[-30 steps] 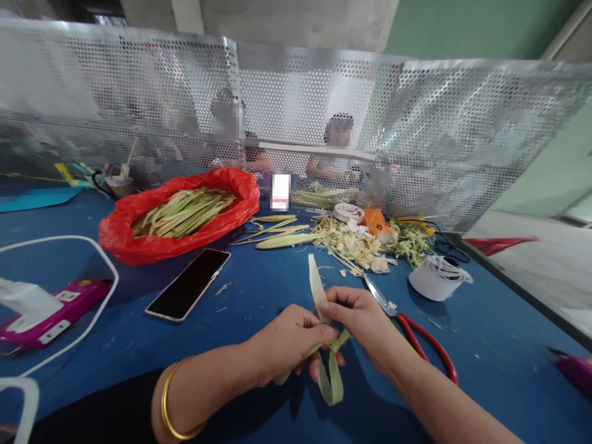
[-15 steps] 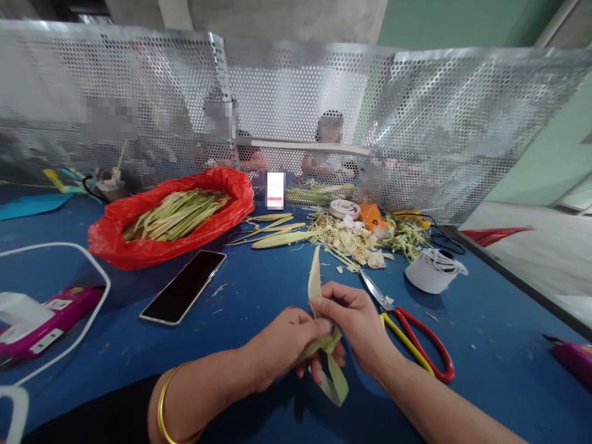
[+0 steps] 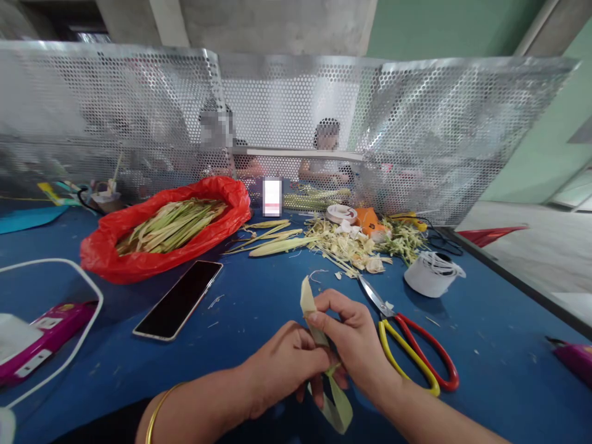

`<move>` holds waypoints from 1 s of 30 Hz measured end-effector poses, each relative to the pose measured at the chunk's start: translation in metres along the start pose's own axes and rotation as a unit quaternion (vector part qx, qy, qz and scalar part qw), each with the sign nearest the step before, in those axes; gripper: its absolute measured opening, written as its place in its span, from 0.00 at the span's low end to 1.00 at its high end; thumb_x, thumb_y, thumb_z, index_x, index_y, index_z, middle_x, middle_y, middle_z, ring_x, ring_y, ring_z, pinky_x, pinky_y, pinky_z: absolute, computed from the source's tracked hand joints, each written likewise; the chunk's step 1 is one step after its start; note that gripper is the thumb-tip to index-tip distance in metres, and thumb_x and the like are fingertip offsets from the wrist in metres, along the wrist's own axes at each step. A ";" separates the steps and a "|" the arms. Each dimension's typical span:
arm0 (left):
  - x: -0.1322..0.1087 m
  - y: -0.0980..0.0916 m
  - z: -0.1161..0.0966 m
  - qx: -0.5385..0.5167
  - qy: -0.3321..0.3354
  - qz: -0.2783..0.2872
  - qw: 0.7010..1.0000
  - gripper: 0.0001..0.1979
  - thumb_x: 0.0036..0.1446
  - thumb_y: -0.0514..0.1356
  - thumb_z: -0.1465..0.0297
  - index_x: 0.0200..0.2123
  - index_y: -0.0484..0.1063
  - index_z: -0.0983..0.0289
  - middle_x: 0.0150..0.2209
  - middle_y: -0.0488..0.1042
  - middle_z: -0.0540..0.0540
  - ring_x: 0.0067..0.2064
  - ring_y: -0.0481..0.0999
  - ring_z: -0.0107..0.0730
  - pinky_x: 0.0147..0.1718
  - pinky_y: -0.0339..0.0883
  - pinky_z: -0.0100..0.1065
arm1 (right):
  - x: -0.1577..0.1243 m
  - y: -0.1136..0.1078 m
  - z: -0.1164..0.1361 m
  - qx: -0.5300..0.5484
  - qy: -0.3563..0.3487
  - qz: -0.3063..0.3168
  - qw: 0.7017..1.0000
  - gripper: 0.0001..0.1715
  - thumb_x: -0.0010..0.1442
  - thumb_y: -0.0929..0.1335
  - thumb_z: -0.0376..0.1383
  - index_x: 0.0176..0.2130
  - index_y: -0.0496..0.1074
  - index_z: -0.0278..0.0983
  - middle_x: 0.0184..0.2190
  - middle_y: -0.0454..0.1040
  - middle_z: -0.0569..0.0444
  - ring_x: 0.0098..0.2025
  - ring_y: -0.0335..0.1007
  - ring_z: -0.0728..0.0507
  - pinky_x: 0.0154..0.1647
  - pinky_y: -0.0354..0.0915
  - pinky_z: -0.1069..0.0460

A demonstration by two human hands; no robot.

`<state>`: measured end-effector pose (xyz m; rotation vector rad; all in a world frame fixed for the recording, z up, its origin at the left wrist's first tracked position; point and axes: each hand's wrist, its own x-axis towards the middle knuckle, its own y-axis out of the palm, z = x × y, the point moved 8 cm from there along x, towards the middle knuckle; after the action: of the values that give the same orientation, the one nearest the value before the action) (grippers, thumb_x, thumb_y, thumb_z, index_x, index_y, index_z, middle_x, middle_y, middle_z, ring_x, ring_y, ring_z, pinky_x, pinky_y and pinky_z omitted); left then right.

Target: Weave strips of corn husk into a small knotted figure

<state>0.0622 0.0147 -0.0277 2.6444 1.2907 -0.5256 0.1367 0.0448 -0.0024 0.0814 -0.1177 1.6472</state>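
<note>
Over the front of the table, both hands meet on a pale green leaf strip (image 3: 307, 297) that looks like corn husk. My left hand (image 3: 296, 357) is closed around its folded middle. Thumb and fingers of my right hand (image 3: 354, 333) pinch the strip just below its upright tip. A folded loop of leaf (image 3: 340, 404) hangs beneath the hands. Where the strip crosses or knots is partly hidden by the fingers. Scissors with one red and one yellow handle (image 3: 409, 345) lie spread beside my right hand.
A red plastic bag (image 3: 222, 243) of leaf strips stands left, with a phone (image 3: 178, 302) before it. Leaf scraps (image 3: 345, 246), a tape roll (image 3: 341, 214) and a white spool (image 3: 428, 274) lie behind. Purple power strip (image 3: 50, 333) at left. Perforated partition (image 3: 282, 92), people beyond.
The leaf strip's upright tip is now lower and bent, with my right hand's pinch nearer its end. Both hands stay together. The view has shifted slightly.
</note>
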 end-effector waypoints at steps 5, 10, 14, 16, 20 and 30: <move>0.003 -0.004 0.002 -0.022 -0.005 0.004 1.000 0.14 0.48 0.55 0.64 0.25 0.77 0.68 0.26 0.76 0.54 0.18 0.66 0.21 0.15 0.49 0.25 | 0.008 0.001 -0.009 -0.020 0.020 0.016 0.999 0.10 0.52 0.70 0.39 0.23 0.73 0.37 0.23 0.68 0.58 0.22 0.61 0.51 0.20 0.59 0.56; 0.007 -0.035 -0.002 -0.122 0.024 -0.085 0.989 0.25 0.50 0.59 0.51 0.32 0.76 0.69 0.31 0.77 0.57 0.21 0.66 0.22 0.17 0.51 0.25 | 0.024 -0.028 0.011 -0.134 -0.104 -0.019 0.985 0.15 0.59 0.66 0.45 0.38 0.79 0.40 0.36 0.78 0.51 0.38 0.72 0.42 0.40 0.67 0.50; 0.007 -0.046 0.000 -0.151 0.020 -0.104 0.983 0.24 0.47 0.63 0.51 0.31 0.76 0.68 0.29 0.76 0.54 0.22 0.65 0.21 0.18 0.50 0.25 | 0.031 -0.021 0.016 -0.153 -0.119 0.108 0.975 0.16 0.61 0.65 0.44 0.41 0.79 0.42 0.43 0.78 0.49 0.49 0.71 0.38 0.52 0.62 0.44; 0.005 -0.050 0.001 -0.142 0.019 -0.119 0.983 0.20 0.44 0.66 0.55 0.29 0.75 0.68 0.27 0.75 0.53 0.22 0.64 0.21 0.18 0.48 0.26 | 0.030 -0.016 0.014 -0.162 -0.107 0.143 0.970 0.14 0.60 0.67 0.43 0.39 0.79 0.42 0.40 0.79 0.50 0.45 0.72 0.39 0.49 0.63 0.46; 0.004 -0.052 0.002 -0.118 0.012 -0.127 0.985 0.18 0.44 0.66 0.57 0.28 0.76 0.69 0.26 0.75 0.54 0.21 0.64 0.21 0.19 0.48 0.27 | 0.027 -0.015 0.011 -0.176 -0.105 0.130 0.970 0.11 0.58 0.69 0.40 0.27 0.78 0.39 0.26 0.76 0.55 0.31 0.70 0.44 0.35 0.63 0.51; 0.006 -0.057 -0.003 -0.214 0.051 -0.155 0.963 0.21 0.41 0.70 0.58 0.32 0.79 0.69 0.23 0.70 0.49 0.24 0.67 0.23 0.24 0.58 0.27 | 0.005 -0.038 0.052 -0.329 -0.315 -0.087 0.886 0.14 0.59 0.68 0.37 0.45 0.76 0.44 0.46 0.76 0.48 0.49 0.68 0.36 0.50 0.60 0.42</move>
<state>0.0218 0.0548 -0.0264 2.1526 1.6458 -0.1205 0.1736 0.0459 0.0508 0.1006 -1.1277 1.2716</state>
